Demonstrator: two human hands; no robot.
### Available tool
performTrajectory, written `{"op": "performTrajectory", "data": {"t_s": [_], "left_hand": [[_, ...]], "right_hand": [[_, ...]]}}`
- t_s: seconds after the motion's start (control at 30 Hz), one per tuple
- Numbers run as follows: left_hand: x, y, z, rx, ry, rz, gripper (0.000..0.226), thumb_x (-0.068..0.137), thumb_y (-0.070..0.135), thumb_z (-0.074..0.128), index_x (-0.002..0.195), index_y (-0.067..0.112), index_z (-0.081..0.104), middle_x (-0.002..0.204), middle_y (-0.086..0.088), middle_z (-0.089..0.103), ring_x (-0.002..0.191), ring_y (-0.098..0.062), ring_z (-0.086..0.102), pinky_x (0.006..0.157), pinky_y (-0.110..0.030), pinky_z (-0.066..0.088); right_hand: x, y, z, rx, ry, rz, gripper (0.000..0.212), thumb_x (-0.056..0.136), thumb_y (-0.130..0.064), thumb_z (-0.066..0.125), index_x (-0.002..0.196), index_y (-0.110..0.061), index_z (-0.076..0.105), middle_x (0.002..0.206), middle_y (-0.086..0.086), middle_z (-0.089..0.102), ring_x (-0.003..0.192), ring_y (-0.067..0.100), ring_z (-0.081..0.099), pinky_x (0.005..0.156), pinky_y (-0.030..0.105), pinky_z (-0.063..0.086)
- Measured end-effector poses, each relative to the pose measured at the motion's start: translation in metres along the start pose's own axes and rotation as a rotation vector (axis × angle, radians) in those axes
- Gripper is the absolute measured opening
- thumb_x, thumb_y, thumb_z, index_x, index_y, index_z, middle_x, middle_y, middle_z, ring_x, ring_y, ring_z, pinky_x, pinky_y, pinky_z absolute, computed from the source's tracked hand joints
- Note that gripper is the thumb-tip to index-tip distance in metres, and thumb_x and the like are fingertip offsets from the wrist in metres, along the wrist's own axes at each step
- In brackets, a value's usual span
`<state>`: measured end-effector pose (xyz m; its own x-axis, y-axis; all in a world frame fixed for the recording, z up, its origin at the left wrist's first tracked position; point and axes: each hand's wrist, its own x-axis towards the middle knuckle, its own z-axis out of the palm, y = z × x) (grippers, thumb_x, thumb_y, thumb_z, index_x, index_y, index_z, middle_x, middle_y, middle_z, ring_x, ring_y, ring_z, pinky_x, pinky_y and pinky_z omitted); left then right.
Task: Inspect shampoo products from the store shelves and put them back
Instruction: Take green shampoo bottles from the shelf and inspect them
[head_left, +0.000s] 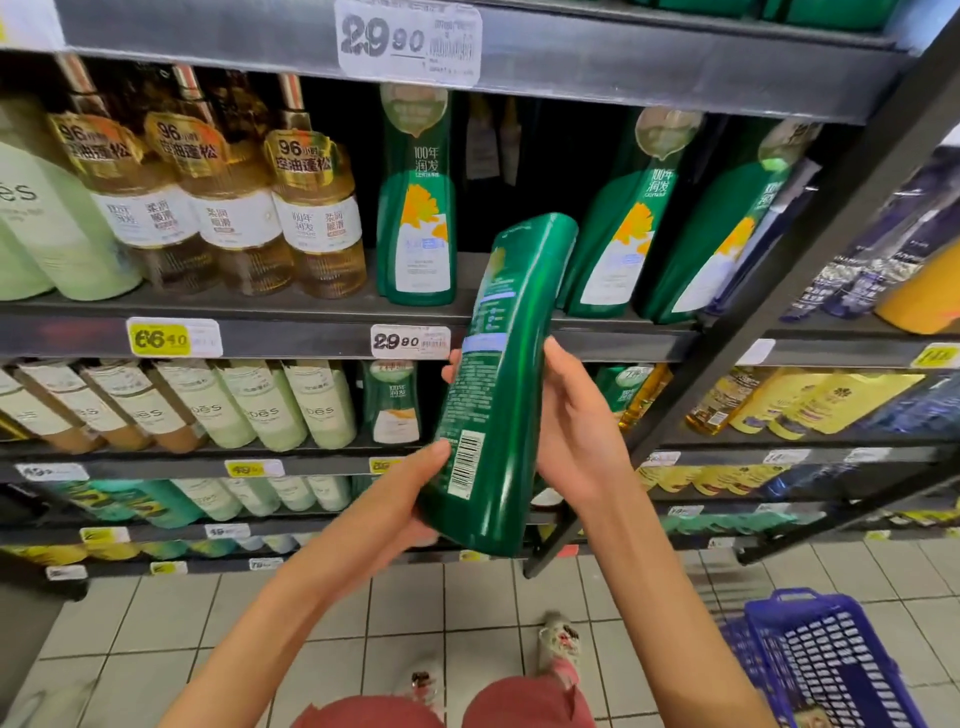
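Held: green shampoo bottle (511, 332), back label facing up for reading.
Left hand (400, 499): grips lower end.
Right hand (576, 431): curls round middle.

Shop: dark metal shelving (291, 338), yellow paper price tag (161, 339) at 9 o'clock, blue plastic basket (831, 654) at 5 o'clock.

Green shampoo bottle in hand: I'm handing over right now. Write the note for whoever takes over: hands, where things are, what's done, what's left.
Left hand grips the lower end of the green shampoo bottle; right hand wraps round it higher up.
The bottle is off the shelf, tilted, with its back label and barcode toward the camera.
Done: one bottle picked up, inspection under way.
Left: put it back, probably in the gap among the matching green bottles above the 29.80 tag.
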<state>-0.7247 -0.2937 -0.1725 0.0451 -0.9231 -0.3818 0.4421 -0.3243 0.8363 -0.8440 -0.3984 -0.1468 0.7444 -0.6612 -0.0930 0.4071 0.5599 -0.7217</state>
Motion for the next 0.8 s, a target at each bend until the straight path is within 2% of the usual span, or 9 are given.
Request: {"op": "performTrajectory", "data": {"t_s": [0.1,0.17,0.23,0.33,0.43,0.53,0.6,0.7,0.8], "left_hand": [[0.006,0.004,0.001,0.346,0.281,0.081,0.028,0.095,0.044,0.040,0.110,0.027,0.055,0.123,0.000,0.060,0.099,-0.007,0.059,0.097,-0.031,0.044],[-0.004,0.001,0.005,0.628,0.210,0.250,0.047,0.074,0.067,0.053,0.115,0.044,0.046,0.112,0.026,0.059,0.099,0.012,0.055,0.085,-0.011,0.045],[-0.008,-0.005,0.010,0.748,0.243,0.322,0.050,0.065,0.064,0.063,0.108,0.046,0.046,0.098,0.026,0.063,0.089,0.014,0.056,0.071,-0.005,0.045],[-0.002,-0.007,0.007,0.572,0.221,0.317,0.043,0.075,0.049,0.070,0.110,0.034,0.052,0.105,0.011,0.068,0.099,-0.002,0.062,0.084,-0.021,0.051],[-0.001,-0.003,0.001,0.309,0.010,0.242,0.043,0.073,0.045,0.065,0.112,0.033,0.056,0.108,0.018,0.069,0.102,-0.001,0.063,0.078,-0.013,0.050],[0.001,-0.008,0.007,0.143,-0.015,0.176,0.043,0.072,0.044,0.062,0.112,0.027,0.059,0.108,0.009,0.070,0.102,-0.009,0.065,0.078,-0.018,0.053],[0.006,-0.009,0.010,0.202,0.017,0.155,0.043,0.073,0.046,0.059,0.113,0.032,0.055,0.110,0.011,0.069,0.103,-0.006,0.064,0.084,-0.021,0.052],[0.013,-0.006,0.012,0.318,0.028,0.089,0.029,0.088,0.034,0.055,0.116,0.037,0.048,0.117,0.014,0.063,0.103,0.000,0.061,0.093,-0.024,0.049],[0.018,-0.010,0.015,0.257,-0.032,0.095,0.033,0.086,0.026,0.059,0.117,0.033,0.050,0.109,0.014,0.068,0.100,-0.002,0.064,0.082,-0.020,0.053]], "right_hand": [[0.006,0.001,0.005,-0.307,0.143,-0.095,0.034,0.090,-0.029,0.053,0.114,-0.006,0.059,0.095,0.006,0.065,0.088,0.019,0.062,0.083,0.037,0.052],[0.008,0.006,0.007,-0.390,0.240,-0.103,0.040,0.089,-0.024,0.061,0.123,-0.005,0.050,0.096,0.007,0.064,0.080,0.014,0.066,0.072,0.030,0.055],[0.009,0.010,0.008,-0.416,0.326,-0.122,0.052,0.081,-0.022,0.071,0.125,-0.013,0.046,0.104,0.008,0.061,0.075,0.006,0.068,0.064,0.019,0.053],[0.007,0.010,0.004,-0.473,0.312,-0.096,0.064,0.069,-0.036,0.075,0.123,-0.024,0.044,0.108,0.002,0.065,0.084,0.004,0.069,0.070,0.021,0.056],[0.003,0.002,-0.003,-0.516,0.211,0.081,0.063,0.072,-0.051,0.063,0.126,-0.021,0.050,0.113,0.001,0.070,0.101,0.017,0.068,0.091,0.040,0.054],[0.000,0.006,-0.015,-0.412,0.172,0.139,0.037,0.083,-0.034,0.063,0.115,-0.015,0.058,0.096,0.000,0.074,0.089,0.016,0.070,0.080,0.033,0.058],[-0.002,0.007,-0.022,-0.357,0.198,0.139,0.026,0.088,-0.020,0.061,0.112,-0.011,0.058,0.087,-0.001,0.073,0.081,0.014,0.071,0.071,0.028,0.058],[-0.006,0.006,-0.030,-0.481,0.185,0.054,0.033,0.089,-0.019,0.061,0.121,-0.016,0.054,0.102,0.000,0.072,0.092,0.014,0.069,0.076,0.026,0.057],[-0.016,-0.003,-0.033,-0.676,0.108,-0.013,0.042,0.083,-0.035,0.064,0.123,-0.035,0.050,0.113,-0.013,0.068,0.104,0.007,0.065,0.082,0.022,0.055]]}}
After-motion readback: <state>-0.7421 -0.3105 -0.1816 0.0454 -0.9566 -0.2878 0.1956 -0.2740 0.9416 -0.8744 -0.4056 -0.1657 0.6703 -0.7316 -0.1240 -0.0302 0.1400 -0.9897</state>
